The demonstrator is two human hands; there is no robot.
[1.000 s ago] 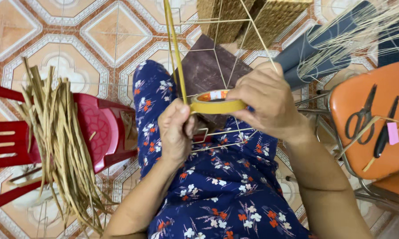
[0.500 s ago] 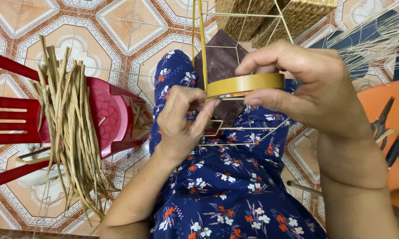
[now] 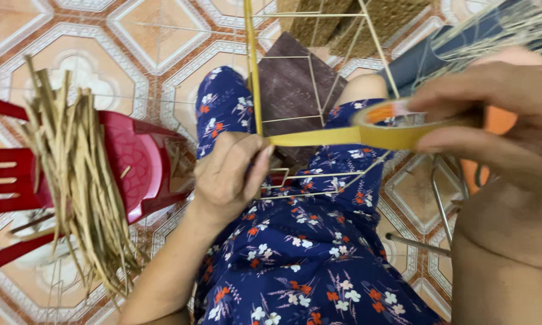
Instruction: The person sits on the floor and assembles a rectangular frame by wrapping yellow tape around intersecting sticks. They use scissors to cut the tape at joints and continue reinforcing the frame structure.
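My right hand [image 3: 499, 114] grips a roll of yellow-tan tape [image 3: 397, 127] at the right, close to the camera. A strip of tape [image 3: 310, 138] stretches left from the roll to a thin wire frame [image 3: 316, 90] that stands over my lap. My left hand [image 3: 226, 174] pinches the strip's end against an upright tape-wrapped rod [image 3: 253, 66] of that frame. My lap is covered by a blue flowered dress [image 3: 301, 253].
A red plastic chair [image 3: 135, 168] at the left carries a bundle of dried tan reeds [image 3: 78, 174]. Woven straw pieces [image 3: 367, 18] and a dark brown board [image 3: 295, 84] lie beyond the frame. Patterned floor tiles [image 3: 102, 30] surround everything. An orange stool [image 3: 499, 123] shows behind my right hand.
My right hand has pulled the tape roll away to the right, drawing out a longer strip. My left hand stays at the upright rod. The view has shifted left.
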